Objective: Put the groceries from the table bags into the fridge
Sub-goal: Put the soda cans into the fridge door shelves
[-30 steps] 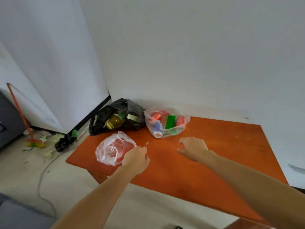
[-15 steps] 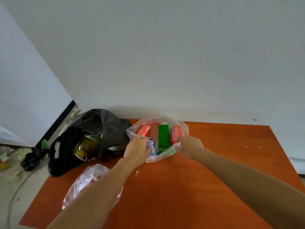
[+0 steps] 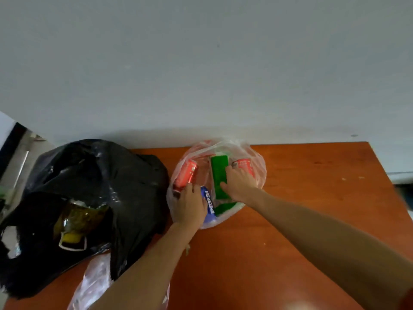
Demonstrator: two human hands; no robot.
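A clear plastic bag [image 3: 259,173] of groceries is seen at the far edge of an orange table [image 3: 312,209], beside a black bag [image 3: 125,175]; a green carton [image 3: 219,168], a blue can [image 3: 209,205] and red cans [image 3: 186,174] are held inside. The right hand [image 3: 240,183] is spread flat on the carton; the left hand [image 3: 190,205] is laid over the blue can, but whether it grips cannot be told.

Background only: plain grey-white wall [image 3: 201,63], filling the upper half.
Small dark spot [image 3: 354,135] low on the wall, right side. Black slanted strip [image 3: 11,144] at far left edge, grey floor patch [image 3: 29,153] just beside it. Pale band [image 3: 401,177] at right edge, too blurred to identify.
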